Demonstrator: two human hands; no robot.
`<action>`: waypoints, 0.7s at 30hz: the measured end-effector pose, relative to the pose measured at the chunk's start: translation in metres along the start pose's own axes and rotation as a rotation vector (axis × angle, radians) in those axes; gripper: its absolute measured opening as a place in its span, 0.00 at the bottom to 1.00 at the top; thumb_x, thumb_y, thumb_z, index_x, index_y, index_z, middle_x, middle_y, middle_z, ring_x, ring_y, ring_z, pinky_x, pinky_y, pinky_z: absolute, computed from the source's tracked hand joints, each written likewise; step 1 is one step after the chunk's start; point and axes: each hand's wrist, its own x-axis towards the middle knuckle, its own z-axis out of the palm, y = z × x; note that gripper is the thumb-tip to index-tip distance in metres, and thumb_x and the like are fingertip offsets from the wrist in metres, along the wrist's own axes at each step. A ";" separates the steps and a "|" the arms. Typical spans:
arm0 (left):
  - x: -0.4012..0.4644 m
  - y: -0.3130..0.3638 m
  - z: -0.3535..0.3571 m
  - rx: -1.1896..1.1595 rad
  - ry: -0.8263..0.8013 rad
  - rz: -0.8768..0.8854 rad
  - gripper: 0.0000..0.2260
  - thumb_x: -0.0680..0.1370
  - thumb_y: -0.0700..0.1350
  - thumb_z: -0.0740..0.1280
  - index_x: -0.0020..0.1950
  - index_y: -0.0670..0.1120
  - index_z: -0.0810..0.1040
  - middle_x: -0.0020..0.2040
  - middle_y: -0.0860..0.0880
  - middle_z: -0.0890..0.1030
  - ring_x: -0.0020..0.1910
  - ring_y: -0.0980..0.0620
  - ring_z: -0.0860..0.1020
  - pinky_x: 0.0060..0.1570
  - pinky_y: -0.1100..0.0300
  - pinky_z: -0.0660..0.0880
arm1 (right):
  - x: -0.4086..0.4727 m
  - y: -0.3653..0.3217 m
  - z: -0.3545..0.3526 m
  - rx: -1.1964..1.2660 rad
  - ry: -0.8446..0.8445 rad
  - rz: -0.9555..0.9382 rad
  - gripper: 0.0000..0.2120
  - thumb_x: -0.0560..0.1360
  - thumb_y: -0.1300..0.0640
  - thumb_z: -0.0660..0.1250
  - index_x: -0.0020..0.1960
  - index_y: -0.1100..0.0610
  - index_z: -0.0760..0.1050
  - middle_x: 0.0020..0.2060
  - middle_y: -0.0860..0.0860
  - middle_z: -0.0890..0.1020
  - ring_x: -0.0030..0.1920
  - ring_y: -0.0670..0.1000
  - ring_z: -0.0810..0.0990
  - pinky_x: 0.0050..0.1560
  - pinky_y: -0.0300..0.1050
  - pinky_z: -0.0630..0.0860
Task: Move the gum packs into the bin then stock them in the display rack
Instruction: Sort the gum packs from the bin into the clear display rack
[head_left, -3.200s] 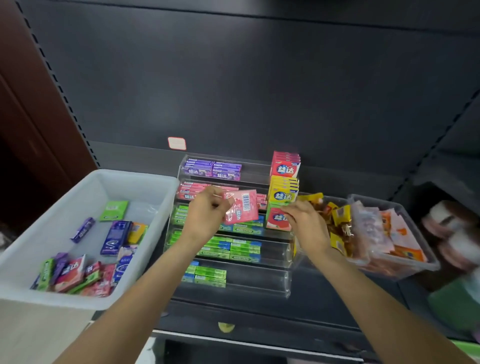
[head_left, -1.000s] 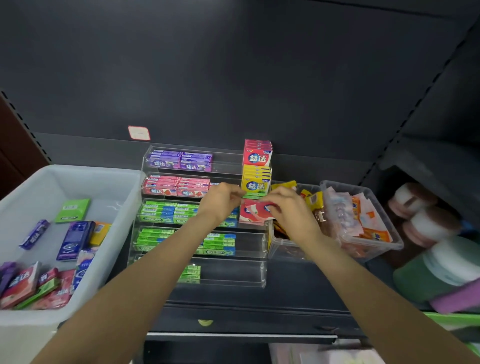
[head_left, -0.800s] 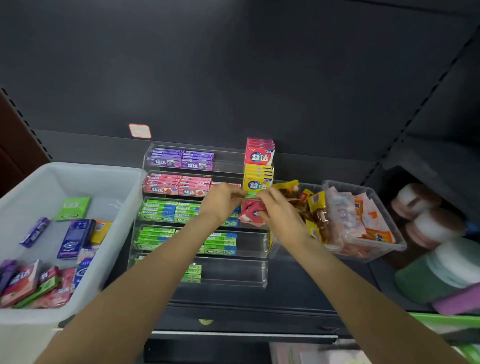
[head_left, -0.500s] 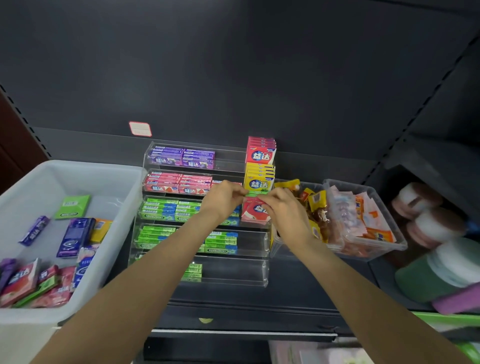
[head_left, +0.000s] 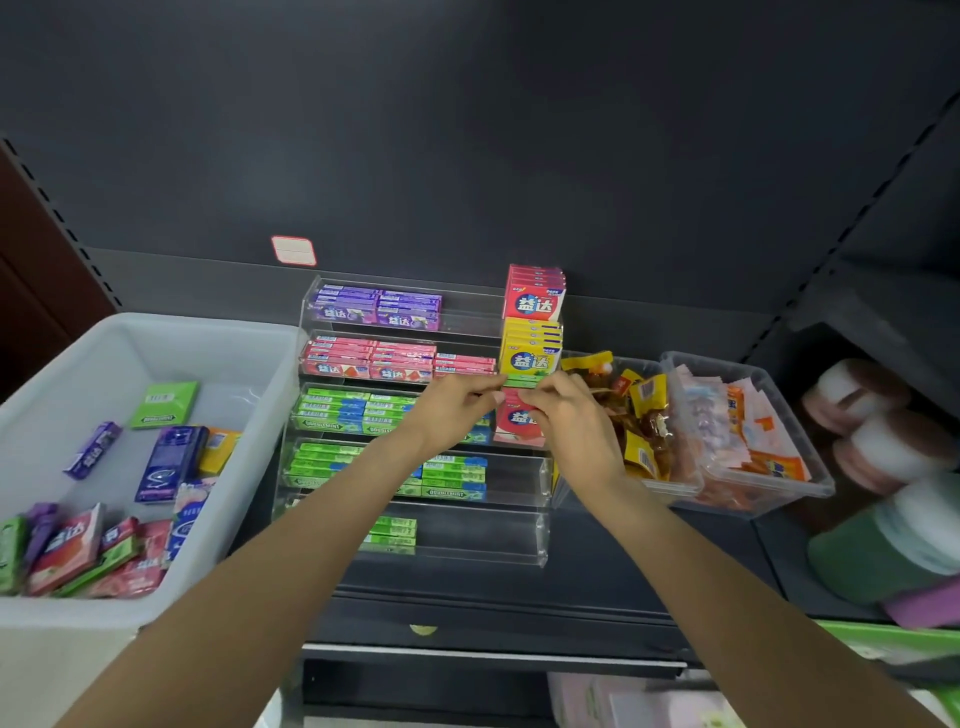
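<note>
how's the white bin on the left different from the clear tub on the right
The white bin is opaque, while the clear tub is see-through. The white bin is larger and holds scattered gum packs with bare floor showing; the clear tub is crammed with snack sachets. Both are open-topped plastic containers.

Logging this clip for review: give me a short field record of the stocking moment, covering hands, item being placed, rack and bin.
left hand: at the rack's right column, fingers curled on the pink gum pack
right hand: pinching the same pack from the right
pink gum pack: upright, third slot down, under the yellow packs
display rack: clear, tiered; purple, pink and green rows
white bin: left of rack, loose gum packs inside
snack tubs: right of rack
</note>
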 end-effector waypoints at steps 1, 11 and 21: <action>-0.001 0.001 0.001 -0.002 0.004 0.002 0.17 0.80 0.45 0.62 0.69 0.45 0.72 0.65 0.48 0.76 0.63 0.52 0.75 0.57 0.71 0.65 | 0.001 -0.002 -0.001 -0.008 -0.011 0.009 0.19 0.69 0.65 0.73 0.59 0.60 0.78 0.51 0.56 0.77 0.54 0.55 0.76 0.43 0.49 0.81; -0.048 -0.008 -0.033 0.098 0.222 0.002 0.14 0.78 0.43 0.65 0.63 0.47 0.76 0.53 0.50 0.81 0.48 0.54 0.78 0.52 0.59 0.75 | 0.003 -0.060 -0.016 0.283 0.012 0.034 0.17 0.76 0.61 0.64 0.65 0.56 0.74 0.55 0.51 0.74 0.59 0.48 0.71 0.57 0.40 0.70; -0.179 -0.125 -0.170 0.194 0.503 -0.297 0.09 0.77 0.41 0.65 0.56 0.46 0.79 0.43 0.47 0.83 0.38 0.49 0.79 0.44 0.59 0.73 | 0.027 -0.237 0.040 0.489 -0.216 -0.098 0.14 0.75 0.62 0.64 0.61 0.57 0.76 0.55 0.53 0.76 0.59 0.52 0.72 0.59 0.42 0.65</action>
